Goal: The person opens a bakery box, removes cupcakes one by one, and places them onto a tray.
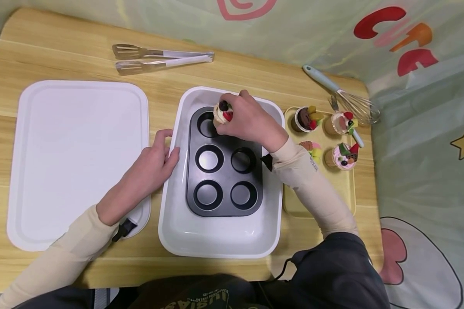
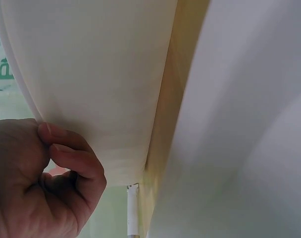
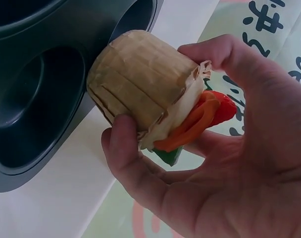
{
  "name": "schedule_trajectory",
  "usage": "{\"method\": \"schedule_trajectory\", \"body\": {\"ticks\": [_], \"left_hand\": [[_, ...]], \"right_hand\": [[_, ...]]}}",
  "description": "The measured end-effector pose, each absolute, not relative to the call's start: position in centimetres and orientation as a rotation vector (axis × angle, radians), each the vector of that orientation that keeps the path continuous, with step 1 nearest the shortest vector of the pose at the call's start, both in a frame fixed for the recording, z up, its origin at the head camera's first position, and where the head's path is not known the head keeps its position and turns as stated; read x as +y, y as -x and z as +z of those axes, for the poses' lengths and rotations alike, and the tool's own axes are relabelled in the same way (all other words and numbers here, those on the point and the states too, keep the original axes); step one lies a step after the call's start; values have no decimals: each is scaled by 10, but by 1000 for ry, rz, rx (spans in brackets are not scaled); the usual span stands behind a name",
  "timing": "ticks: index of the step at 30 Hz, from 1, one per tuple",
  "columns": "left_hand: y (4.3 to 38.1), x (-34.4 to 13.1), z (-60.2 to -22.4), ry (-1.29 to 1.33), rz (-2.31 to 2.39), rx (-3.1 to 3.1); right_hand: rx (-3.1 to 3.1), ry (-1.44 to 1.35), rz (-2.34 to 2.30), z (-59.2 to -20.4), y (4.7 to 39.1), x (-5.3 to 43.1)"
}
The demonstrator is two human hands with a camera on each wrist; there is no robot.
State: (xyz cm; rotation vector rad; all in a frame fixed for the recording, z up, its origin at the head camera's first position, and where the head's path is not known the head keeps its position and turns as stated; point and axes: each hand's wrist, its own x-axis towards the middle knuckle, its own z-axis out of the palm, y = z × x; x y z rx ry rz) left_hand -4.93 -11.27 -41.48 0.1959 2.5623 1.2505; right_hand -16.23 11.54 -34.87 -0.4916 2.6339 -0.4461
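Observation:
In the right wrist view my right hand (image 1: 251, 120) pinches a cupcake (image 3: 138, 74) between thumb and fingers. Its wrapper is brown paper, and cream with red, orange and green fruit pieces tops it. From the head view, this cupcake is over the back row of a dark muffin tin (image 1: 226, 176); my hand hides the back right cup. The front cups hold nothing. The tin lies inside a white basin (image 1: 220, 236). At the basin's left rim, my left hand (image 1: 151, 165) grips the edge, its fingers curled in the left wrist view (image 2: 76, 168).
Several fruit-topped cupcakes, among them a pink one (image 1: 342, 156), stand on a yellow tray (image 1: 301, 199) at right, partly behind my right arm. A whisk (image 1: 344, 94) and a small fork (image 1: 334, 103) lie there. A white tray (image 1: 79, 163) is at left, metal tongs (image 1: 162, 59) behind.

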Motion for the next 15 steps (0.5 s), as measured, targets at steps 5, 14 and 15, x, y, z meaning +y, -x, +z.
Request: {"method": "schedule_trajectory", "body": {"ticks": [5,14,15], "left_hand": [[49,-112,-414,-194,1248,2557],[49,-113,-415,-206,1246,2581],[49,-113,-416,-207,1244,2585]], "right_hand": [[2617,472,-471,-350,161,119],[2621,452,-456,-346,158,124],[2624,449,-451,-345,158,125]]}}
